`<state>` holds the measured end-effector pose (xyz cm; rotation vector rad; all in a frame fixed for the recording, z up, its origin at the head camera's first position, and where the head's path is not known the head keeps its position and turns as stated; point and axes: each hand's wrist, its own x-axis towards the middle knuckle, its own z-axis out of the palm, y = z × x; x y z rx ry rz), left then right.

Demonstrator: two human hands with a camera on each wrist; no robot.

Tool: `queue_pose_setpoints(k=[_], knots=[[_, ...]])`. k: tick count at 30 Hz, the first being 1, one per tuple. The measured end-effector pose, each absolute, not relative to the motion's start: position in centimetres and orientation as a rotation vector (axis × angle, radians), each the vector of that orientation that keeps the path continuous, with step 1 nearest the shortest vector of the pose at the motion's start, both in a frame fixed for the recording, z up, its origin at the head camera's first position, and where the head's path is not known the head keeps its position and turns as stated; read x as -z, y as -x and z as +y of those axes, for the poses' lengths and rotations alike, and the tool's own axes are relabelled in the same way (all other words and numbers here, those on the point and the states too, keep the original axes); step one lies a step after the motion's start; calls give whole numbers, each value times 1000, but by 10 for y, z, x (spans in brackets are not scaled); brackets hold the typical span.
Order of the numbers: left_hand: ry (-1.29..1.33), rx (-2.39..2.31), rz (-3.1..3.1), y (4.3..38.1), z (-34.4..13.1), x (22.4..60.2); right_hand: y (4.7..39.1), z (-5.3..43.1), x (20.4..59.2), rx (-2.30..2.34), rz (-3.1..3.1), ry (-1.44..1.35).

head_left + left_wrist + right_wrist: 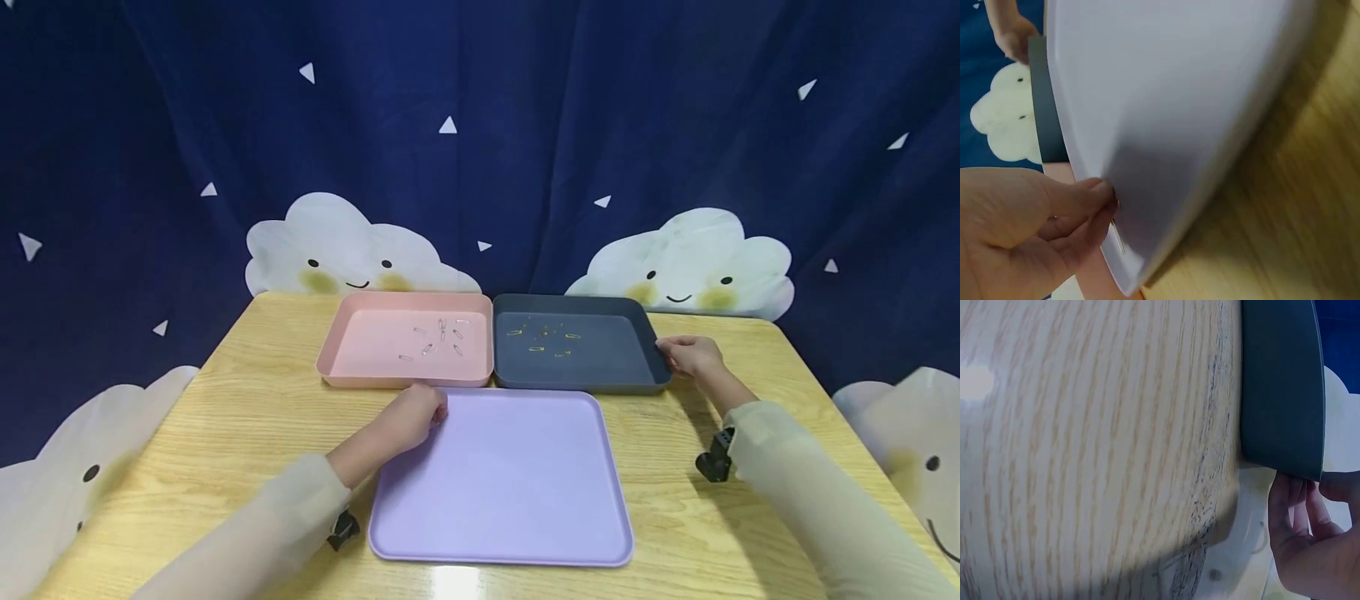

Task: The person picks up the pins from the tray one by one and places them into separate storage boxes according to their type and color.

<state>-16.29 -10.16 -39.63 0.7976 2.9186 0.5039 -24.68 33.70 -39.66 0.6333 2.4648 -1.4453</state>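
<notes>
My left hand (412, 414) is over the top left corner of a flat lavender tray (501, 483). In the left wrist view its thumb and fingertips pinch a thin metal pin (1119, 239), apparently a silver safety pin, partly hidden by the fingers. At the far right, my right hand (688, 356) grips the right wall of a dark grey-blue tray (611, 362), thumb on one side and fingers on the other. Several gold safety pins (573, 337) lie in that tray. Beside it stands a pink tray (367, 346) with several silver safety pins (427, 348).
The wooden table (277, 400) extends around the trays. Pink and dark trays stand side by side at the back, just behind the lavender one. A dark blue curtain (517, 150) with clouds and triangles hangs behind. Black wrist cameras (717, 457) sit under both sleeves.
</notes>
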Motion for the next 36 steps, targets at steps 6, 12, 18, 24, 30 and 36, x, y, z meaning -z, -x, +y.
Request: queue_pose_setpoints(k=[6, 12, 18, 24, 30, 36], knots=[[-825, -672, 2694, 157, -89, 390, 249, 339, 396, 1434, 2470, -645], [-845, -623, 2598, 151, -75, 387, 251, 341, 393, 1457, 2472, -610], [-780, -425, 2574, 149, -67, 383, 250, 341, 394, 1451, 2474, -607], [-808, -579, 2458, 155, -68, 378, 250, 342, 397, 1440, 2459, -604], [-636, -909, 2228, 161, -67, 380, 250, 344, 398, 1467, 2417, -600], [-439, -1200, 1961, 161, -63, 392, 249, 344, 397, 1440, 2432, -586]])
